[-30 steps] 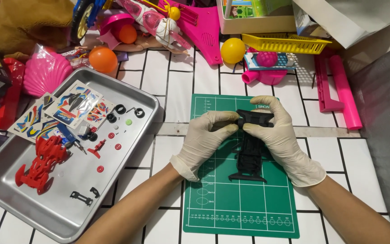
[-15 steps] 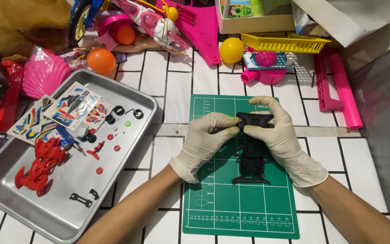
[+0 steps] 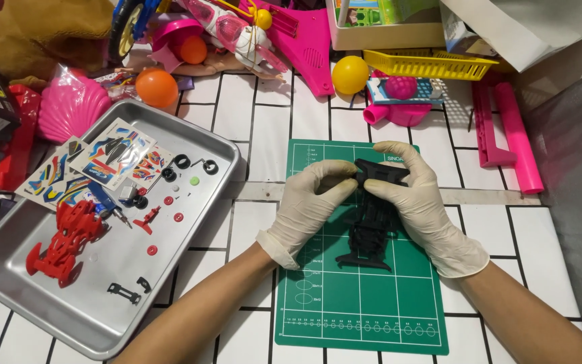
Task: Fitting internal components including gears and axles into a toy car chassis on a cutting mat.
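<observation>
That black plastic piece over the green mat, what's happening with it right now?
A person in pale gloves holds a black toy car chassis over the green cutting mat. The left hand and right hand both grip its upper end. To the left, a metal tray holds a red car body, sticker sheets and small wheels and parts. Bright toys crowd the far edge of the tiled table.

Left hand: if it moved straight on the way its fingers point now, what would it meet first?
The left hand points right and slightly up, its fingertips already on the black chassis. Going straight on, it would press that part first; behind it, probably the right hand. Depth is unclear.
</observation>
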